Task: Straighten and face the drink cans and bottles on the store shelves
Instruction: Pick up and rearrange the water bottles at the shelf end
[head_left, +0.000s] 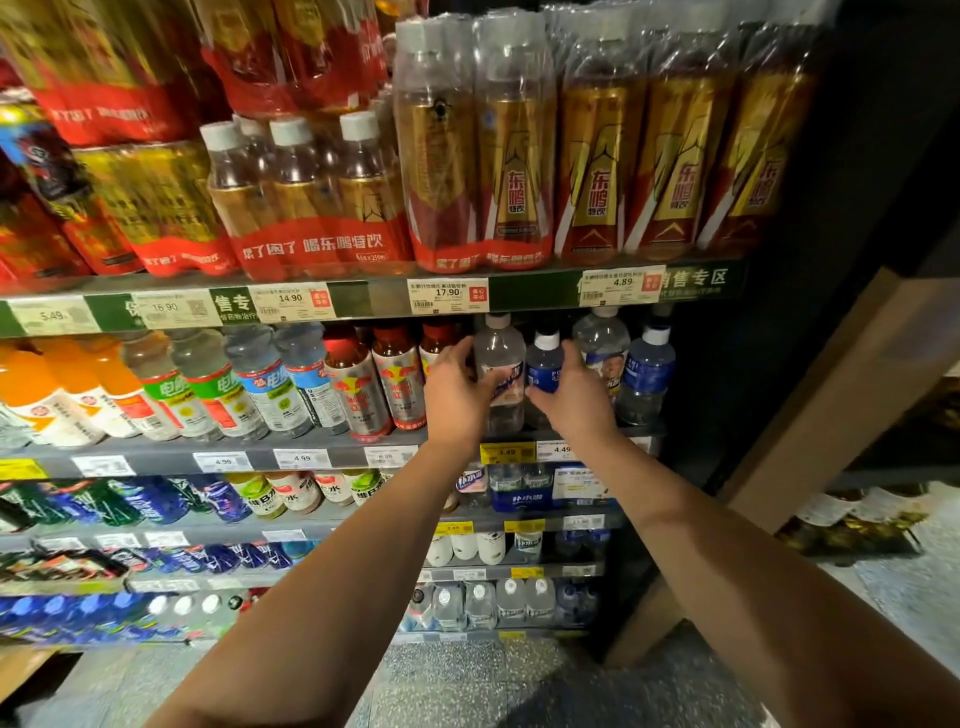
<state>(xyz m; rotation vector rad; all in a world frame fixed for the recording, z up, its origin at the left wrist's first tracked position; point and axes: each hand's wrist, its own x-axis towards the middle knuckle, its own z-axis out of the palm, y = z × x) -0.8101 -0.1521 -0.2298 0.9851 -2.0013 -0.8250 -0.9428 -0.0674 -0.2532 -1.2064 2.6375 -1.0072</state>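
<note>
On the second shelf (332, 453) stand drink bottles in a row. My left hand (457, 387) wraps the left side of a clear bottle with a pale label (501, 364). My right hand (574, 395) is curled around the lower part of a dark blue bottle with a white cap (543, 364) just to its right. Both bottles stand upright near the shelf's front edge. Further right are another clear bottle (602, 338) and a second blue bottle (647, 369). To the left stand silver-red bottles (400, 384).
The top shelf (363, 296) carries shrink-wrapped packs of gold and red bottles (498, 156). Orange, green-label and blue-label bottles fill the second shelf's left. Lower shelves hold more bottles and water jugs. A dark shelf end panel and a brown cardboard box (841, 395) stand at the right.
</note>
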